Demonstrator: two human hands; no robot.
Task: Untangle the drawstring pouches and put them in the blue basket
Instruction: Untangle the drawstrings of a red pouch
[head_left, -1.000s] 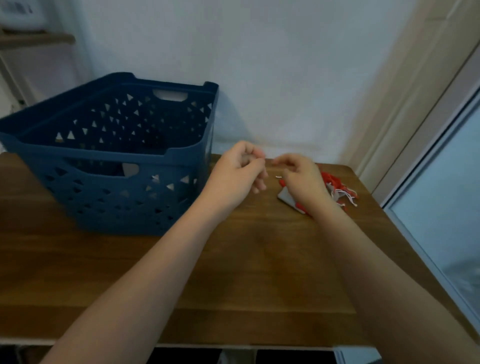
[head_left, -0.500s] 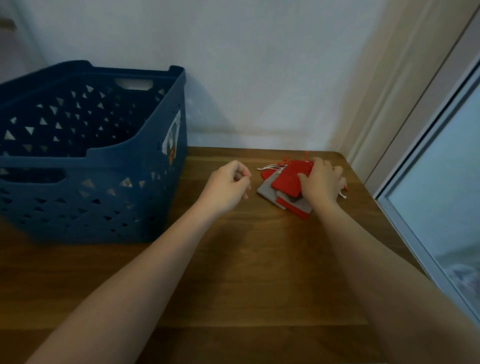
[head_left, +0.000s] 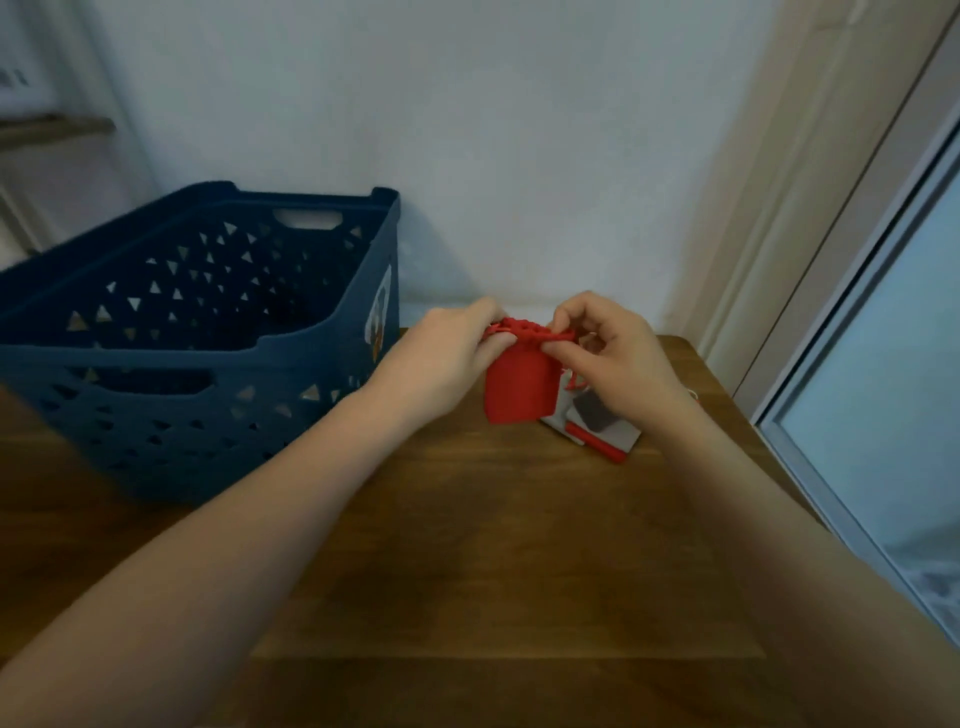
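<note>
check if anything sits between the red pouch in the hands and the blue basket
Nothing visible does. The red pouch, held at its gathered top by the left hand and right hand, hangs just right of the blue basket; only the basket's near wall must be cleared. Its cords may still link to the pile.

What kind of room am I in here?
Probably a home room, at a corner: a wooden table against a plain white wall, a blue basket on it, and a glass sliding door alongside.
</note>
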